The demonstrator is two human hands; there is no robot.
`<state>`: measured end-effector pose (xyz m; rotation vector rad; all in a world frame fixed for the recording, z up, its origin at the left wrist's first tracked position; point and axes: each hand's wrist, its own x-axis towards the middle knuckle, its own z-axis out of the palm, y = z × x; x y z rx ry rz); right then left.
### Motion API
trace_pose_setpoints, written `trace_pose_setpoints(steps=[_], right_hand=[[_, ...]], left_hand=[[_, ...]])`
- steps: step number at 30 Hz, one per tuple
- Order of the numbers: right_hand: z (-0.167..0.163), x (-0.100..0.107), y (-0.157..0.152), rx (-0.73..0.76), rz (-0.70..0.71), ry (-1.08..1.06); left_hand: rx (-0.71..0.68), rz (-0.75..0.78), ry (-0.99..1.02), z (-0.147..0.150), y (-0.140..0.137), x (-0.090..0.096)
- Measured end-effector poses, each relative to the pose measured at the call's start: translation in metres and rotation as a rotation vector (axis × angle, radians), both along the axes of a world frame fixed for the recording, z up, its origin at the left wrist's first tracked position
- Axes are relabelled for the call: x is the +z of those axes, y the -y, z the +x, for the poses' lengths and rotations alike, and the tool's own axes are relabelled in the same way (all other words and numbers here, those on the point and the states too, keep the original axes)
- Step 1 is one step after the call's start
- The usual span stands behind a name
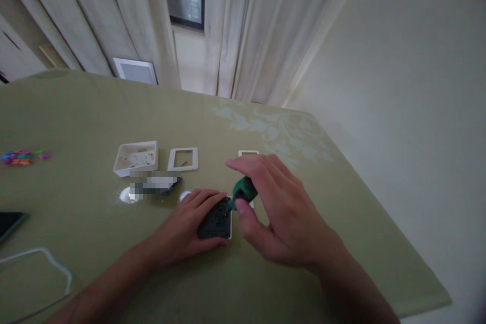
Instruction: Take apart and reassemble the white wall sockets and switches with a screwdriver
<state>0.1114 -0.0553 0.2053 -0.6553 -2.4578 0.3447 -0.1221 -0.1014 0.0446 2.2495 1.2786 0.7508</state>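
Observation:
A dark square module with a thin white edge [215,223], which looks like the back of a wall switch or socket, lies on the table. My left hand [186,225] grips it, fingers along the far side and thumb along the near side. Above the module, my right hand [286,212] is closed around a screwdriver with a green and black handle [243,190]. The screwdriver's shaft slants down to the module's upper right part; its tip is too small to make out clearly.
Beyond my hands stand an open white box [136,161] and a white square frame [196,159]. A second white frame [248,152] is partly behind my right hand. A dark piece [172,186], partly pixelated, colourful bits [21,157] and a white cable [45,252] lie leftward.

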Motion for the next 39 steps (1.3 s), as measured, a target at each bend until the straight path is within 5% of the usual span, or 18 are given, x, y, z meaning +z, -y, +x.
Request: trace_pose_setpoints(steps=[6, 13, 22, 25, 39], right_hand=[[-0.001, -0.001, 0.000, 0.025, -0.096, -0.007], [-0.002, -0.003, -0.003, -0.014, -0.018, -0.020], [-0.007, -0.011, -0.005, -0.082, -0.016, -0.142], [-0.009, -0.014, -0.007, -0.077, -0.024, -0.171], [-0.020, -0.023, -0.013, -0.103, -0.024, -0.202]], left_hand=[[-0.019, 0.035, 0.093, 0.001, 0.002, 0.013], [-0.021, -0.085, 0.386, 0.021, -0.010, 0.042], [-0.001, -0.243, 0.467, 0.024, -0.027, 0.044], [-0.080, -0.205, 0.467, 0.023, -0.025, 0.046], [0.081, -0.121, 0.407, 0.016, -0.033, 0.046]])
